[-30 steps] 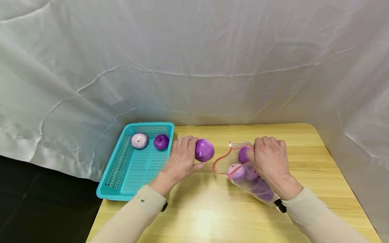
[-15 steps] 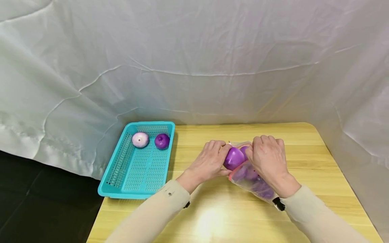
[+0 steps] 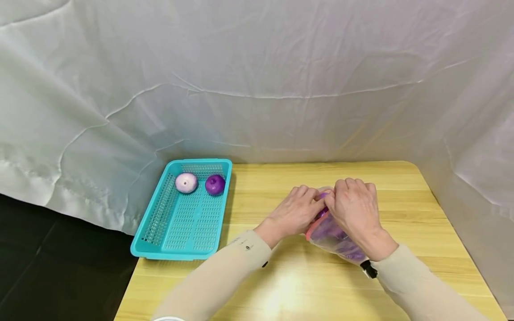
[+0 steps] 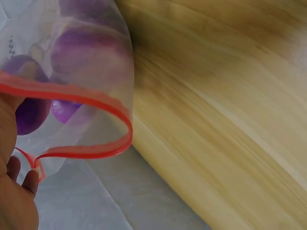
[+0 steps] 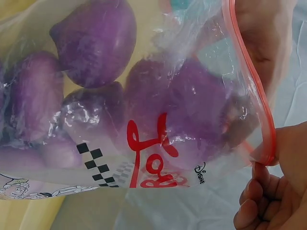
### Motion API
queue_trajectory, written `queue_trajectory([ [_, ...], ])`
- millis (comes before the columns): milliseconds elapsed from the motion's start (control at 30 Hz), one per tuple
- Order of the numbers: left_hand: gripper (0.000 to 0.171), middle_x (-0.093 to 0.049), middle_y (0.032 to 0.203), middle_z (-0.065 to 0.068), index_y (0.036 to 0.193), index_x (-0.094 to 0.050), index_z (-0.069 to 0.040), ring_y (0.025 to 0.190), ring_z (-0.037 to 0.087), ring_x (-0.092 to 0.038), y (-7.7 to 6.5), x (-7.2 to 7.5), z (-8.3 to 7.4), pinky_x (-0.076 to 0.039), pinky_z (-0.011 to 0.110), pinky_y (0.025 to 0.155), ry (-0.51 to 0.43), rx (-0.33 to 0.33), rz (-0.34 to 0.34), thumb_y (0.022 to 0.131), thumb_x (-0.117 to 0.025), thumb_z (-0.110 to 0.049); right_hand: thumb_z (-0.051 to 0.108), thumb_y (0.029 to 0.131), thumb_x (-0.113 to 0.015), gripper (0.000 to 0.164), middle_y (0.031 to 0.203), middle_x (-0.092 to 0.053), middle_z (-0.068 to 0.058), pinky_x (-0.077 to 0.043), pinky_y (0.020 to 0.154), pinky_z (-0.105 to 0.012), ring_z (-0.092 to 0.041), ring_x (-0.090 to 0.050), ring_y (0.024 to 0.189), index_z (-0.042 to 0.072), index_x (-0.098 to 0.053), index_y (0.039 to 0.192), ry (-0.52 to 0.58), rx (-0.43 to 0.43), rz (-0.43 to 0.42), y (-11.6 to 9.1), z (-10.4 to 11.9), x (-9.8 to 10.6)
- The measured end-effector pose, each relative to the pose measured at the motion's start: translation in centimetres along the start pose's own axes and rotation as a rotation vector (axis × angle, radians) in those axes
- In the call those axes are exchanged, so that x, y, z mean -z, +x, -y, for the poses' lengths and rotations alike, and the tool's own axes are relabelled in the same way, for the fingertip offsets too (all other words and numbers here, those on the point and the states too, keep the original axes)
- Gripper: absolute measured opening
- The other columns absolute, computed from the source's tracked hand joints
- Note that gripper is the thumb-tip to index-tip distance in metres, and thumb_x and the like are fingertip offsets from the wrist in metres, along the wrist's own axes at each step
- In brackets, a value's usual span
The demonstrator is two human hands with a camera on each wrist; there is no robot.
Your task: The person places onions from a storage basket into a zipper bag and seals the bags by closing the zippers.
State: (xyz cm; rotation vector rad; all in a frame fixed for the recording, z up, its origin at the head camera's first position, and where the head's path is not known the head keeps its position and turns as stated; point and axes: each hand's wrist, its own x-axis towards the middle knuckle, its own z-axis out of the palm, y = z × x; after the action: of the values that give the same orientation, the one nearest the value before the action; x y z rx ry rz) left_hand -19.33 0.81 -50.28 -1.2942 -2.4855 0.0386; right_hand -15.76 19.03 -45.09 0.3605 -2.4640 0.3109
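- Bag (image 3: 326, 243): clear, with a red strip (image 5: 252, 79) round its mouth and red lettering (image 5: 156, 153) on one side; it is tilted over the tabletop, its mouth towards the left hand.
- Onion (image 5: 194, 103): purple, just inside the bag's mouth – partly hidden by the hands in the head view.
- Left hand (image 3: 295, 211): reaches into the bag's mouth from the left; its grip is round that onion, fingers touching it.
- Right hand (image 3: 357, 214): above the bag, its grip pinching the rim at the red strip.
- Other onions (image 5: 98, 43): several, purple, clustered deeper in the bag and blurred by the film.
- Basket (image 3: 188, 227): turquoise, perforated, well to the left of the bag.
- Pale onion (image 3: 186, 183) and dark onion (image 3: 215, 184): both in the basket, at its far end – the dark one nearer the bag.
- Tabletop (image 3: 401, 223): wooden, beneath the bag.
- Cloth (image 3: 257, 98): grey, creased, hanging beyond the bag.
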Motion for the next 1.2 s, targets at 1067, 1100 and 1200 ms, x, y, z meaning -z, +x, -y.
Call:
queue_trajectory([
  [1067, 0.023, -0.063, 0.112, -0.003, 0.098, -0.072, -0.021, 0.108, 0.021, -0.051, -3.9, -1.6, 2.2, -0.044, 0.037, 0.09, -0.045, 0.34, 0.041, 0.106, -0.058, -0.038, 0.015, 0.086, -0.055, 0.021, 0.064, -0.05, -0.011, -0.035, 0.067, -0.053, -0.04, -0.051, 0.063, 0.006, -0.051, 0.068, -0.007, -0.047, -0.005, 0.5, -1.7, 2.1],
  [1100, 0.024, -0.063, 0.112, -0.002, 0.098, -0.072, -0.021, 0.107, 0.021, -0.051, -3.8, -1.4, 2.1, -0.044, 0.037, 0.09, -0.06, 0.356, 0.045, 0.106, -0.057, -0.038, 0.015, 0.087, -0.056, 0.021, 0.064, -0.05, -0.012, -0.036, 0.067, -0.054, -0.041, -0.052, 0.063, 0.006, -0.052, 0.068, -0.013, -0.039, -0.004, 0.4, -1.7, 2.1],
  [1200, 0.026, -0.063, 0.111, -0.002, 0.098, -0.072, -0.019, 0.107, 0.022, -0.051, -3.5, -1.0, 1.9, -0.044, 0.037, 0.089, -0.11, 0.404, 0.063, 0.106, -0.054, -0.037, 0.016, 0.087, -0.056, 0.022, 0.065, -0.05, -0.012, -0.036, 0.066, -0.054, -0.041, -0.052, 0.064, 0.005, -0.051, 0.069, -0.021, -0.024, 0.001, 0.4, -1.6, 2.2],
])
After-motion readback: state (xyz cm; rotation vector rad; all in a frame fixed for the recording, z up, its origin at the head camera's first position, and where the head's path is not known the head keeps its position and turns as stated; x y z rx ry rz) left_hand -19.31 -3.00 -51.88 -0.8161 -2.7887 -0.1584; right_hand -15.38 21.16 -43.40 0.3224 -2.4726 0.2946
